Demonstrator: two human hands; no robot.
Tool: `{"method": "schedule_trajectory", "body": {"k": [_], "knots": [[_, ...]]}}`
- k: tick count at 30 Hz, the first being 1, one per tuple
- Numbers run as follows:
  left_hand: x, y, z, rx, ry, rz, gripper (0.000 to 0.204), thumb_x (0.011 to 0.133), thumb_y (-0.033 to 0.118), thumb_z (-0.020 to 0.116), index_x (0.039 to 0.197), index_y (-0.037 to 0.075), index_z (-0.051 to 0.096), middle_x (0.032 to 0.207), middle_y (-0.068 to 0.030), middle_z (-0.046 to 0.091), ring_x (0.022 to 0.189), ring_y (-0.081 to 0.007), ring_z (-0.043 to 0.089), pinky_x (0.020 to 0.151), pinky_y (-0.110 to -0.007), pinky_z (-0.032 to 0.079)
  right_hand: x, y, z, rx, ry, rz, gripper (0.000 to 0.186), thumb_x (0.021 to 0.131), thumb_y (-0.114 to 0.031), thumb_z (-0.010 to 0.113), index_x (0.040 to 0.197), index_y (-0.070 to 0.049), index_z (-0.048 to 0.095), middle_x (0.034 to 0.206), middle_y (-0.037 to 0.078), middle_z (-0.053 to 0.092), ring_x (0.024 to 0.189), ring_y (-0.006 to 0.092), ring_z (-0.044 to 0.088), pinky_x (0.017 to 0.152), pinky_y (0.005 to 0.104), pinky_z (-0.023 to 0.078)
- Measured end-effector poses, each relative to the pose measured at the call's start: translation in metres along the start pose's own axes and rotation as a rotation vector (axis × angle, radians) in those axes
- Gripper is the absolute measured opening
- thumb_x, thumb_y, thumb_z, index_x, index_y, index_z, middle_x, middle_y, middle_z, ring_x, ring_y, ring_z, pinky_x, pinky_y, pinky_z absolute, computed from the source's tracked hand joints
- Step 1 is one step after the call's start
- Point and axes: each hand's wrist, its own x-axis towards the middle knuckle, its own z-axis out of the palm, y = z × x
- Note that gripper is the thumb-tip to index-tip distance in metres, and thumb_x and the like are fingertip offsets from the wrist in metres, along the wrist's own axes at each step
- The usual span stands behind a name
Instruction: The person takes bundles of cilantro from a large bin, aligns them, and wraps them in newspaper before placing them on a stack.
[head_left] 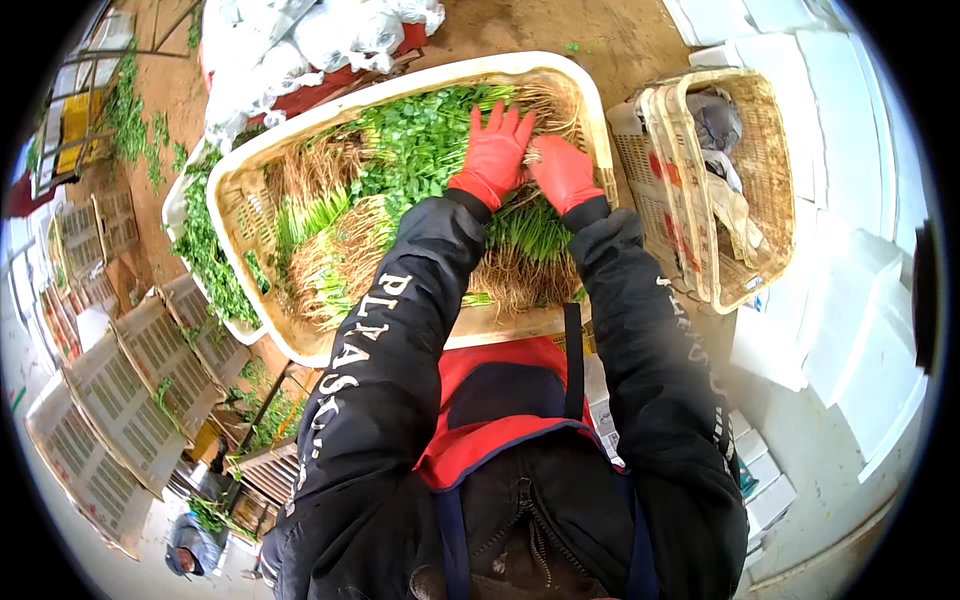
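A large cream plastic basket holds bunches of leafy green herbs with pale stems and long brown roots. My left hand, in a red glove, rests on the leaves near the basket's far right, fingers spread. Just to its right my right hand, also red-gloved, has its fingers curled on a bunch of rooted greens at the right end of the basket; its fingertips are partly hidden by the bunch and my left hand.
Nested baskets with cloths stand right, beside white foam boxes. White bags lie behind my basket; another tray of greens is at left, with upright crates beyond. A person is at lower left.
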Motion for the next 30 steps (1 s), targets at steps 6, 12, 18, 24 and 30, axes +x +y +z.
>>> {"method": "schedule_trajectory", "body": {"k": [6,12,18,24,30], "knots": [[-0.016,-0.006,0.002,-0.229,-0.016,0.004,0.034,0.057,0.016,0.073,0.086,0.006,0.057,0.09,-0.012,0.059,0.097,-0.032,0.055,0.094,-0.05,0.039,-0.008,0.011,-0.063,0.373,-0.142,0.173,0.035,0.077,-0.011,0.062,0.112,-0.008,0.06,0.105,0.015,0.062,0.096,0.0332,0.059,0.085,0.0409,0.046],[-0.022,-0.005,0.002,-0.27,0.038,-0.003,0.042,0.052,0.013,0.076,0.088,0.008,0.055,0.096,-0.0125,0.058,0.097,-0.0327,0.055,0.094,-0.05,0.039,0.023,0.014,-0.029,0.254,0.111,-0.174,0.032,0.073,-0.004,0.062,0.105,-0.004,0.062,0.101,0.016,0.061,0.101,0.0347,0.053,0.09,0.0421,0.041],[-0.013,-0.006,0.007,-0.226,0.054,-0.002,0.049,0.054,0.013,0.076,0.098,0.006,0.055,0.116,-0.0146,0.054,0.106,-0.0334,0.053,0.098,-0.05,0.036,0.036,0.028,0.01,-0.04,0.088,-0.237,0.004,0.075,-0.01,0.057,0.075,-0.007,0.059,0.08,0.01,0.059,0.082,0.0328,0.055,0.072,0.0426,0.043],[0.004,-0.02,0.015,-0.241,-0.137,-0.064,0.031,0.058,0.023,0.073,0.083,0.01,0.061,0.085,-0.0073,0.062,0.093,-0.029,0.057,0.096,-0.047,0.038,0.03,0.021,-0.005,0.339,-0.139,-0.075,0.02,0.075,-0.01,0.059,0.093,-0.003,0.065,0.088,0.016,0.064,0.087,0.0365,0.059,0.078,0.0422,0.047],[-0.011,-0.018,0.003,-0.266,0.015,-0.03,0.032,0.053,0.015,0.072,0.08,0.008,0.058,0.082,-0.0096,0.059,0.086,-0.0306,0.057,0.09,-0.048,0.041,0.084,0.038,0.037,0.075,0.201,0.028,0.025,0.082,-0.01,0.053,0.105,-0.003,0.063,0.106,0.021,0.061,0.104,0.0372,0.054,0.089,0.0431,0.044]]}}
